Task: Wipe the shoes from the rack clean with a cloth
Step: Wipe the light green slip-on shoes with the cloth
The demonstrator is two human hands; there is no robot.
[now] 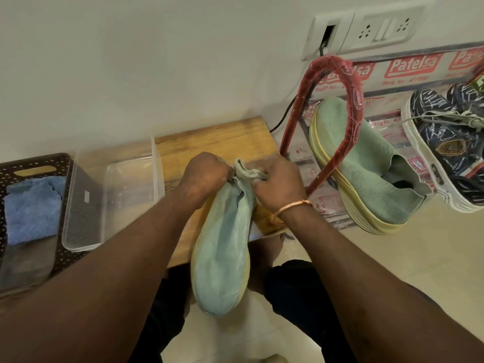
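Note:
A pale green knit shoe (222, 247) with a yellow sole lies over the front edge of a wooden board (209, 142), toe pointing toward me. My left hand (205, 176) grips the shoe's collar on the left. My right hand (279, 184), with a copper bangle at the wrist, pinches the collar fabric on the right. Its matching green shoe (366, 166) sits on the rack (348, 100) at right. A blue cloth (31, 208) lies in a dark perforated basket (65, 163) at far left; neither hand touches it.
A clear plastic box (110, 195) stands between the basket and the board. Navy patterned sneakers (445, 148) with white laces sit on the rack's right side. A wall socket (366, 30) with a black cable is above. My knees are under the board.

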